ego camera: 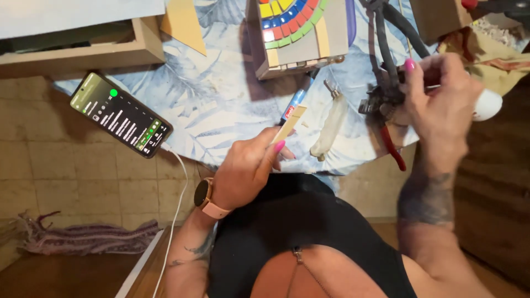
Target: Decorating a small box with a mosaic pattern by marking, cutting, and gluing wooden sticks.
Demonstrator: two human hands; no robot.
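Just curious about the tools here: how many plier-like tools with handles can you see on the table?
2: black-handled nippers under the right hand, and red-handled pliers below. More may be hidden behind it.

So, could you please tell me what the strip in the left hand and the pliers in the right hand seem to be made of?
The strip in the left hand looks like matte cream tile or ceramic: flat, straight-edged, like the mosaic's pieces; wood is possible. The pliers in the right hand look like dull grey metal with dark, probably rubber-coated handles.
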